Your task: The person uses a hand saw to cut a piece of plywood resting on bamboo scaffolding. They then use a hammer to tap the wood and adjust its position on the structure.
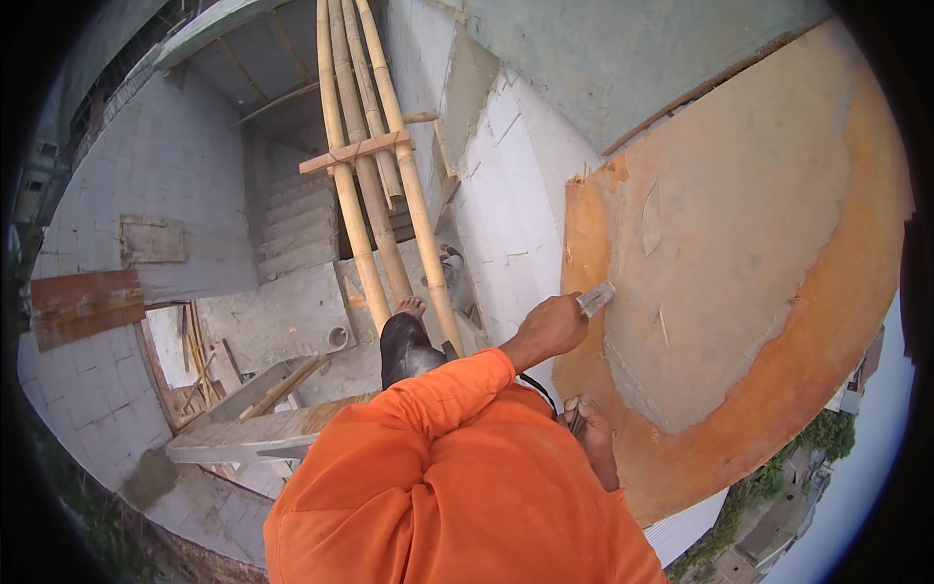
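My left hand (548, 328), at the end of an orange sleeve, grips a pale flat-bladed scraper (595, 297) against a large board (720, 243). The board has an orange border, a dull grey-beige middle and a rough, flaking edge between them. My right hand (591, 428) is curled near the board's lower left, closed on a small dark object whose kind I cannot make out. My bare foot (410, 308), below dark trousers, rests on bamboo poles (345, 224).
A wooden crosspiece (331, 161) crosses the poles. Far below are concrete stairs (297, 219) and another person (449, 261), small and partly hidden. A grey beam (224, 446) runs at lower left. White block walls (146, 165) surround the drop; rooftops and trees show at lower right.
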